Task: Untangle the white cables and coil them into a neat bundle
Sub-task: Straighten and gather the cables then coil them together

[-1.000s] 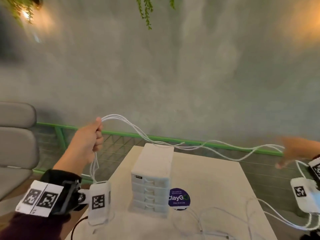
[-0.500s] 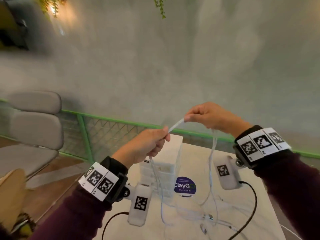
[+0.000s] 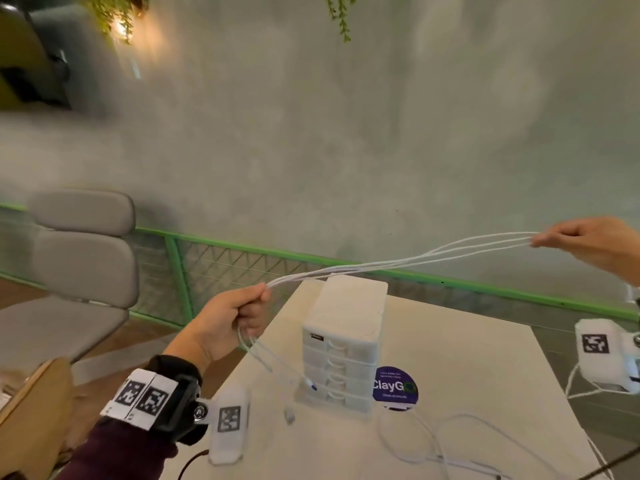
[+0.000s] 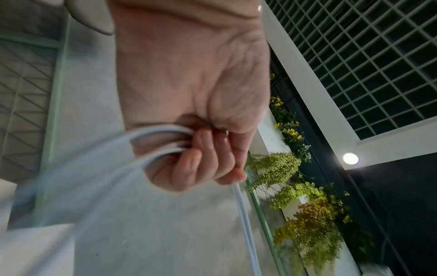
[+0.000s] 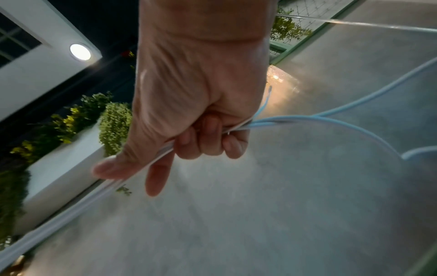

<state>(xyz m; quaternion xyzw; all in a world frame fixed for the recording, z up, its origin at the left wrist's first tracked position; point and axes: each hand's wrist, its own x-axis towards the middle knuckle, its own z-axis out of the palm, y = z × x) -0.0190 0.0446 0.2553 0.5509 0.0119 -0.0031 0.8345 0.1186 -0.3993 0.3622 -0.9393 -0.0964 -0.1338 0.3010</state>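
Observation:
Several white cables (image 3: 398, 259) stretch in the air above the table between my two hands. My left hand (image 3: 235, 315) grips them in a fist at the table's left edge; in the left wrist view the cables (image 4: 151, 143) pass under its curled fingers. Short ends hang from that fist toward the table, one with a blue-tipped plug (image 3: 311, 385). My right hand (image 3: 585, 242) pinches the other end of the strands high at the far right; in the right wrist view the cables (image 5: 238, 127) run through its curled fingers. More slack cable (image 3: 436, 441) lies looped on the table.
A small white drawer unit (image 3: 346, 337) stands on the beige table (image 3: 485, 368), under the stretched cables. A round purple sticker (image 3: 394, 388) lies beside it. A grey chair (image 3: 79, 258) sits to the left, a green-framed railing (image 3: 242, 244) behind.
My hands, close together half a second ago, have moved apart: the right hand swung far right and up, the left dropped left, and the cables now run taut between them.

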